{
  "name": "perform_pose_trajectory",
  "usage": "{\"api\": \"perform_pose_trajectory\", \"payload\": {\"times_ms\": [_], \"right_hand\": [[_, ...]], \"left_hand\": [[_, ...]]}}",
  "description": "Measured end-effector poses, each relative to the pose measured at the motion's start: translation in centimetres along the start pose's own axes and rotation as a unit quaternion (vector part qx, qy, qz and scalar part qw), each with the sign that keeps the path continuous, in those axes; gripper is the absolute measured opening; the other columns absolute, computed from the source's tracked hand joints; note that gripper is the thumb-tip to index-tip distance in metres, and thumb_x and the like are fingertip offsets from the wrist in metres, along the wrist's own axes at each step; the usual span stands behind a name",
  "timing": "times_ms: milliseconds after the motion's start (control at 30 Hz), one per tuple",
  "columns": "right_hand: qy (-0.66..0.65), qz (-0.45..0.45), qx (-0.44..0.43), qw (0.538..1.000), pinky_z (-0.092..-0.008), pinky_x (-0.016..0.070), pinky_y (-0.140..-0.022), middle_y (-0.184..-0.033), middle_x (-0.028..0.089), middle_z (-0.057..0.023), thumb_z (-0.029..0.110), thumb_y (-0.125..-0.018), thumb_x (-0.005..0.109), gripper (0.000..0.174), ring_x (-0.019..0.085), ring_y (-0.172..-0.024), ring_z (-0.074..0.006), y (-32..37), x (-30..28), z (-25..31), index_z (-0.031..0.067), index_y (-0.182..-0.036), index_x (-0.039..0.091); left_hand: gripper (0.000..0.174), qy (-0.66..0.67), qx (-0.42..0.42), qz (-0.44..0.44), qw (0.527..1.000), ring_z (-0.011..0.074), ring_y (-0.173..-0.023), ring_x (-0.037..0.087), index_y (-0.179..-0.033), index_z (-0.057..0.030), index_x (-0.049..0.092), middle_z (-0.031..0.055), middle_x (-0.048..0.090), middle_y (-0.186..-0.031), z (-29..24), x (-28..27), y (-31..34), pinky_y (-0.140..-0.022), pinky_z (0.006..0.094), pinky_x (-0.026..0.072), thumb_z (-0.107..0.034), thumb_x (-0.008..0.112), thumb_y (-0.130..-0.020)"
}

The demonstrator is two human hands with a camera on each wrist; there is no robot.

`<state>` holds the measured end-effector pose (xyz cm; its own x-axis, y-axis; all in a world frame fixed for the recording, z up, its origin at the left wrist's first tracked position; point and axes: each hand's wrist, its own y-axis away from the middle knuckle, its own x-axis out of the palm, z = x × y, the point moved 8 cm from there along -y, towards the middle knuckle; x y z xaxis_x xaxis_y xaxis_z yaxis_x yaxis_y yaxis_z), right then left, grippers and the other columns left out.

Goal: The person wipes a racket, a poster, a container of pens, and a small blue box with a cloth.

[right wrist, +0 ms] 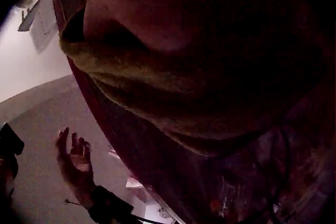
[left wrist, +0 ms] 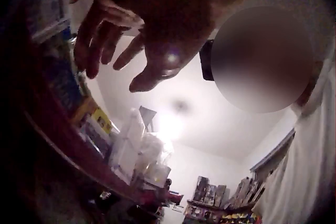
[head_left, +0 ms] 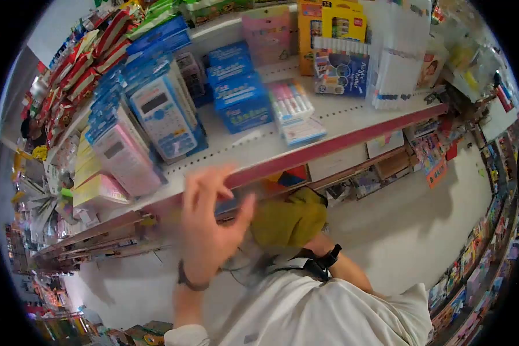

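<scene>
My left hand [head_left: 210,222] hovers in front of the shelf's dark red front edge, thumb apart and fingers loosely bent, holding nothing. It is nearest to a pink boxed calculator [head_left: 124,155] and a white-and-blue calculator [head_left: 164,115]. In the left wrist view the same hand [left wrist: 152,35] shows its spread, relaxed fingers. My right hand [head_left: 318,244] is below the shelf edge and holds an olive-yellow cloth [head_left: 288,219], whose folds hide the fingers. The right wrist view shows part of that hand [right wrist: 139,19] above the dark folds of cloth.
On the white shelf [head_left: 248,150] stand blue boxes [head_left: 239,95], a pack of coloured markers [head_left: 293,104], an acrylic marker box [head_left: 341,72] and white pens [head_left: 393,75]. Red snack packets [head_left: 89,63] hang at the left. More stocked shelves [head_left: 473,259] line the right side.
</scene>
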<state>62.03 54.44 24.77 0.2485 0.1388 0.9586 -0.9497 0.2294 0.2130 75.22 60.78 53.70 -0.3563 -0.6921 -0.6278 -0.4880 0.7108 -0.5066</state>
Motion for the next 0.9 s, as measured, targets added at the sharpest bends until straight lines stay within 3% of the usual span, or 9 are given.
{"api": "perform_pose_trajectory", "payload": {"times_ms": [133, 233, 333, 567, 667, 767, 833, 900], "right_hand": [[-0.059, -0.002, -0.026, 0.998, -0.0381, 0.0429, -0.101, -0.13, 0.055, -0.0069, 0.037, -0.097, 0.049, 0.046, 0.053, -0.117, -0.0204, -2.1, -0.1, -1.9, 0.0092, -0.133, 0.048], [-0.098, 0.01, -0.036, 0.995, -0.0392, 0.0424, -0.102, -0.13, 0.055, -0.0066, 0.038, -0.097, 0.048, 0.046, 0.053, -0.118, -0.0213, -3.1, -0.8, -2.5, 0.0095, -0.133, 0.048], [-0.123, 0.018, -0.043, 0.991, -0.0403, 0.0419, -0.102, -0.131, 0.055, -0.0064, 0.04, -0.098, 0.046, 0.047, 0.053, -0.118, -0.0222, -3.3, -2.1, -2.2, 0.0098, -0.133, 0.048], [-0.122, 0.001, -0.036, 0.992, -0.0427, 0.04, -0.104, -0.132, 0.054, -0.0052, 0.039, -0.098, 0.045, 0.046, 0.051, -0.12, -0.0229, -2.8, -4.6, 0.6, 0.0115, -0.134, 0.047], [-0.147, 0.047, -0.019, 0.988, -0.0434, 0.0365, -0.107, -0.137, 0.051, -0.0071, 0.044, -0.097, 0.043, 0.048, 0.05, -0.122, -0.0247, -1.6, -5.1, 2.3, 0.0126, -0.134, 0.049], [-0.155, -0.017, -0.025, 0.988, -0.044, 0.0371, -0.107, -0.136, 0.051, -0.008, 0.046, -0.097, 0.044, 0.05, 0.05, -0.122, -0.025, -0.9, -7.5, 3.8, 0.012, -0.133, 0.049], [-0.057, 0.02, -0.033, 0.998, -0.0446, 0.0369, -0.107, -0.135, 0.053, -0.0077, 0.047, -0.096, 0.045, 0.051, 0.051, -0.122, -0.0253, -0.1, -7.1, 5.1, 0.0116, -0.132, 0.051], [-0.078, 0.029, -0.008, 0.997, -0.0442, 0.0365, -0.107, -0.135, 0.053, -0.0078, 0.047, -0.095, 0.046, 0.051, 0.05, -0.123, -0.0253, -0.4, -7.7, 5.5, 0.0119, -0.132, 0.051]], "left_hand": [[0.047, -0.114, 0.104, 0.085, 0.984, 0.0292, -0.101, 0.058, -0.12, -0.0062, 0.056, 0.0118, 0.054, -0.115, -0.5, -0.5, -6.6, -0.086, 0.0365, 0.0483, -0.012, 0.072, -0.076], [0.048, -0.179, 0.163, 0.099, 0.965, 0.0366, -0.111, 0.053, -0.122, -0.0076, 0.056, 0.0152, 0.052, -0.123, 0.4, 1.5, -9.9, -0.094, 0.0443, 0.0443, -0.02, 0.072, -0.078], [0.048, -0.275, 0.209, 0.093, 0.934, 0.0375, -0.115, 0.05, -0.124, -0.0105, 0.056, 0.0163, 0.049, -0.129, 2.0, 3.6, -11.2, -0.099, 0.0463, 0.0405, -0.023, 0.07, -0.079], [0.047, -0.279, 0.185, 0.092, 0.938, 0.0382, -0.12, 0.048, -0.125, -0.0135, 0.058, 0.0166, 0.048, -0.133, 1.0, 3.9, -10.7, -0.102, 0.0451, 0.0388, -0.021, 0.068, -0.08], [0.042, -0.175, 0.117, 0.104, 0.972, 0.0354, -0.114, 0.055, -0.115, -0.0124, 0.067, 0.0168, 0.053, -0.13, 1.5, 3.2, -11.9, -0.098, 0.0382, 0.0439, -0.015, 0.069, -0.073], [0.042, -0.148, 0.092, 0.116, 0.978, 0.0342, -0.115, 0.056, -0.115, -0.0139, 0.068, 0.0168, 0.056, -0.127, 2.1, 3.5, -12.6, -0.098, 0.0371, 0.0434, -0.016, 0.07, -0.073], [0.044, -0.173, 0.103, 0.11, 0.973, 0.0331, -0.11, 0.058, -0.115, -0.0121, 0.065, 0.0154, 0.06, -0.12, 1.8, 4.0, -12.5, -0.095, 0.0366, 0.0443, -0.016, 0.072, -0.072], [0.047, -0.175, 0.045, 0.124, 0.976, 0.0335, -0.103, 0.059, -0.116, -0.011, 0.061, 0.0138, 0.061, -0.114, 1.7, 4.1, -12.5, -0.091, 0.0372, 0.0453, -0.016, 0.074, -0.071]]}}
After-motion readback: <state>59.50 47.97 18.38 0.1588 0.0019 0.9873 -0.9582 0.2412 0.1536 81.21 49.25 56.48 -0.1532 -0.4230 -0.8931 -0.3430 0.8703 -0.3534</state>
